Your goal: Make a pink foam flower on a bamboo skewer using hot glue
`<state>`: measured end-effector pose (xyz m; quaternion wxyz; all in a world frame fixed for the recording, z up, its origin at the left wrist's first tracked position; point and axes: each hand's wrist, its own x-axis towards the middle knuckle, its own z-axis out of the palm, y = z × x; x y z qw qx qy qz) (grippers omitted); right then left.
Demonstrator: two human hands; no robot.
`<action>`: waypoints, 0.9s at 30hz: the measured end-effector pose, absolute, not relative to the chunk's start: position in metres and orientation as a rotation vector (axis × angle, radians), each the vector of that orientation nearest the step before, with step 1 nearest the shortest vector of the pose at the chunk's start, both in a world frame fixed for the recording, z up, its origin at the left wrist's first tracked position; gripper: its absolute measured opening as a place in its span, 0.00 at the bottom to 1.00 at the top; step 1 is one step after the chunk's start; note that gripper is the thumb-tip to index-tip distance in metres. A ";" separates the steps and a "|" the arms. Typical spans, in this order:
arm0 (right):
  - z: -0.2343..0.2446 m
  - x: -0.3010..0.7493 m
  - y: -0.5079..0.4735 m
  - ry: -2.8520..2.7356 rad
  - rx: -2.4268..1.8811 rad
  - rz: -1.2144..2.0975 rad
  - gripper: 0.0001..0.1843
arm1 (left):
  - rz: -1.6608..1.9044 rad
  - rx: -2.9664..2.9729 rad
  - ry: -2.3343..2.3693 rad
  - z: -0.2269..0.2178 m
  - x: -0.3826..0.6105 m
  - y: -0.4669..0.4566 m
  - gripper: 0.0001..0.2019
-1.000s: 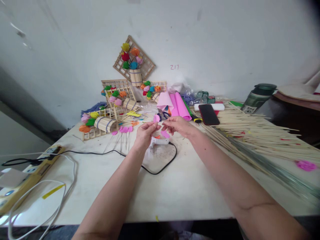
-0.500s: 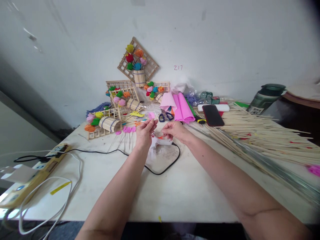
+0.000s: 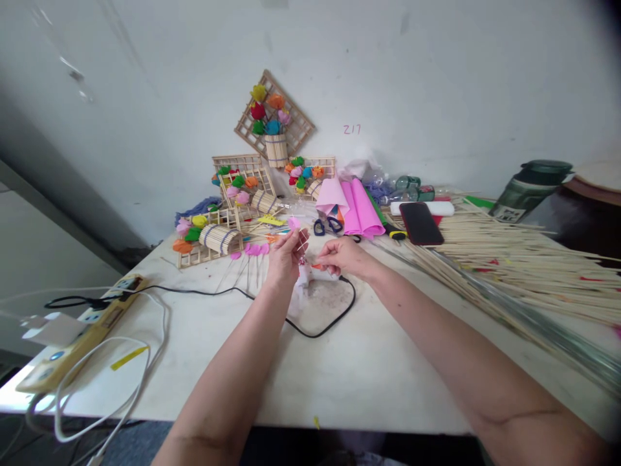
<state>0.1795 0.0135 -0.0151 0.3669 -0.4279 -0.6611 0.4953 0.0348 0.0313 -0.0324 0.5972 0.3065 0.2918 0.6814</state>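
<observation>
My left hand [image 3: 286, 259] is raised over the table's middle, fingers pinched on a thin wire with a small pink petal [image 3: 294, 223] at its top. Close beside it, my right hand [image 3: 342, 256] is pinched too, its fingertips near the wire's lower part and a small orange bit; what they hold is too small to name. Under both hands stands a white glue gun [image 3: 310, 278] with a black cord [image 3: 334, 310]. Several finished pink petals on wires [image 3: 255, 254] lie to the left of my left hand.
Wooden lattice frames with coloured foam flowers [image 3: 228, 213] lean against the wall. Pink foam rolls [image 3: 356, 207], blue scissors [image 3: 326, 226], a black phone [image 3: 420, 223], a large heap of bamboo skewers [image 3: 514, 259] and a green flask [image 3: 528, 188] lie right. A yellow power strip [image 3: 82, 323] sits left.
My right hand dropped from beside the petal down toward the glue gun. The pink piece under my right hand a second ago is gone from sight. The camera shifted slightly left.
</observation>
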 end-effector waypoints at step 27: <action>-0.031 0.171 0.018 -1.713 -1.145 1.296 0.04 | 1.648 0.642 0.638 -0.033 0.037 0.032 0.08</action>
